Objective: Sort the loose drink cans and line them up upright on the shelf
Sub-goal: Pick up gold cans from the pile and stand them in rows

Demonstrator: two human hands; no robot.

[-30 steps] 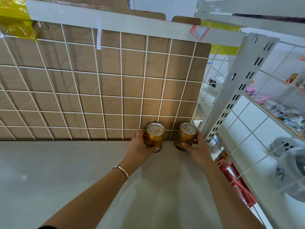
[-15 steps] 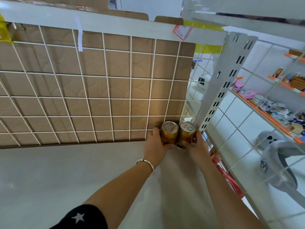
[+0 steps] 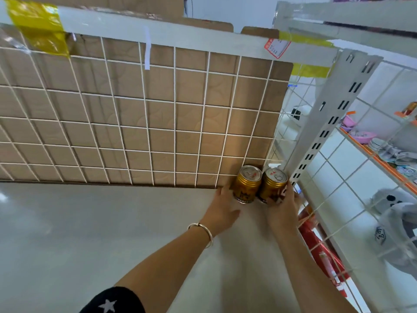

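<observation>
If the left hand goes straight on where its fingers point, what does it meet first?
The left hand likely meets the wire grid, just beside the left can; depth unclear.

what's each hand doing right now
left hand: open, fingers against the side of the left can
right hand: closed, holding the right can

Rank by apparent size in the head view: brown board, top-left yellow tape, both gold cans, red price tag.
brown board
top-left yellow tape
left gold can and right gold can, alike
red price tag
</observation>
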